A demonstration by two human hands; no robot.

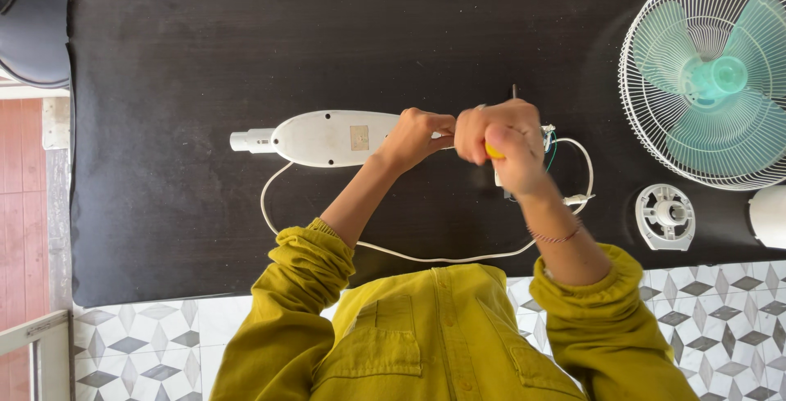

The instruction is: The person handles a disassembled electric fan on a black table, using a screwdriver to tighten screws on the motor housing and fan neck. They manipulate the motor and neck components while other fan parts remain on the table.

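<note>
White fan base (323, 137) lying flat mid-table (164, 229), left hand (416, 135) closed on its right end; right hand (503, 143) fisted tight on yellow-handled screwdriver (494, 152) over exposed wires (550, 145): slipped tip may nick them, loose cord (409, 255) may snag.

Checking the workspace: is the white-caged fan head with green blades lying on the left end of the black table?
No, the white-caged fan head with green blades lies at the black table's right end.

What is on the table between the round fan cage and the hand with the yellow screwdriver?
In the head view, a small round white plastic fan part lies between the fan cage and the right hand, lower down, near a loop of white cord.
</note>
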